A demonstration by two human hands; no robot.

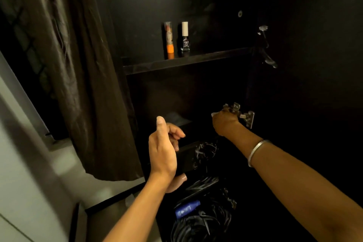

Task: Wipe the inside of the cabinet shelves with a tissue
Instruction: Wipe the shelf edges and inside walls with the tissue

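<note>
The dark cabinet stands open in front of me, with an upper shelf (176, 65) and a lower shelf whose surface is mostly lost in shadow. My right hand (225, 124) reaches in at the right side of the lower shelf, closed on a white tissue (213, 114) of which only a corner shows. It is pressed right beside a metal hinge (246, 117). My left hand (164, 149) grips a black box (188, 157) at the front of the lower shelf, fingers wrapped over its left end.
An orange-capped tube (170, 41) and a small white-capped bottle (185, 37) stand on the upper shelf. Below the box lie tangled black cables (198, 224) and a blue tube (187, 210). A dark curtain (78, 74) hangs at the left. The open door (314, 65) is at the right.
</note>
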